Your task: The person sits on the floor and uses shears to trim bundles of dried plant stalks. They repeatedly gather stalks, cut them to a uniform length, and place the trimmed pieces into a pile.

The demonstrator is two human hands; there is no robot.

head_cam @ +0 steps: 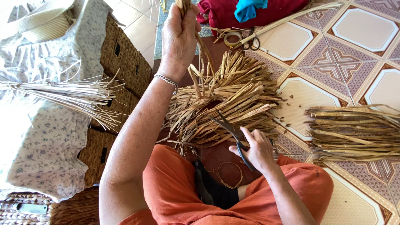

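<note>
Scissors (231, 133) in right hand (258, 150), straw strands (204, 50) in left hand (179, 37)

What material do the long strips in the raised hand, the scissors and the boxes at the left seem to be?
Strips: dried plant fibre, probably reed or straw; tan, matte, frayed.
Scissors: dark metal blades, it seems.
Boxes: woven brown fibre; the plaited texture shows.

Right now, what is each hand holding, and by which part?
Left hand grips dried straw strands near their upper end. Right hand holds scissors by the handles, blades open over the straw pile.
</note>
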